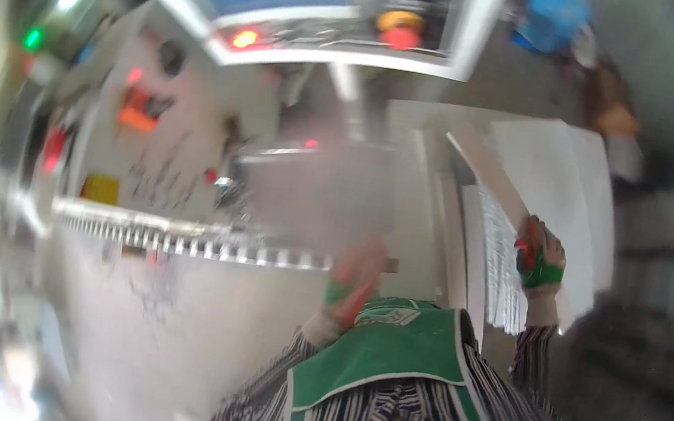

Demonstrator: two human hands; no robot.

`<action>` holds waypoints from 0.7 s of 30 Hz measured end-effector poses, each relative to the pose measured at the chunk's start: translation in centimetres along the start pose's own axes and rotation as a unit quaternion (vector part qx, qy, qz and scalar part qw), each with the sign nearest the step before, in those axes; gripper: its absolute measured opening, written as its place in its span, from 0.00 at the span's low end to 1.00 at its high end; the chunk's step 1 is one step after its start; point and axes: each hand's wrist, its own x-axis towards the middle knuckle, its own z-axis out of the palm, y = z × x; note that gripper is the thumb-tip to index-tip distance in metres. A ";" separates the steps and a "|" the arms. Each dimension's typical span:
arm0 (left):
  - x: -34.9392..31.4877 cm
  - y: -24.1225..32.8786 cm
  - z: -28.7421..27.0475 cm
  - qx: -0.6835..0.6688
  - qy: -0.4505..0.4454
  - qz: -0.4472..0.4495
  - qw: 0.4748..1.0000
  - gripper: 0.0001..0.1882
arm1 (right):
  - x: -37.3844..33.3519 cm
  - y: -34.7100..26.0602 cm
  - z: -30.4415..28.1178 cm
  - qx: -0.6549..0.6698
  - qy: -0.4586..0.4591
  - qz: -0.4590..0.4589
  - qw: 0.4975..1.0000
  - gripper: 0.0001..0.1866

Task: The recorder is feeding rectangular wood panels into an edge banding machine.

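My right hand [541, 254], in a green and red glove with bare fingertips, is closed on a long pale strip [490, 174] of board. The strip runs slantwise over a stack of thin white pieces [497, 256] and beside large white sheets [593, 188]. Smeared by motion, my left hand [355, 278] is at the near edge of a blurred grey plate [322, 195], in front of my green apron [386, 349]. Whether its fingers hold anything does not show, nor whether they touch the plate.
Ahead is a white-framed control panel [346, 62] with a blue screen and a red button on yellow. A black-and-white toothed rail [192, 244] crosses the pale machine bed [166, 307] on the left. An orange object [138, 109] and a yellow block [100, 189] lie beyond it.
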 end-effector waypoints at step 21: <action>6.2 4.1 -3.2 -0.068 0.064 0.282 0.955 0.33 | 11.3 -29.0 0.5 0.129 -0.050 -0.369 0.919 0.30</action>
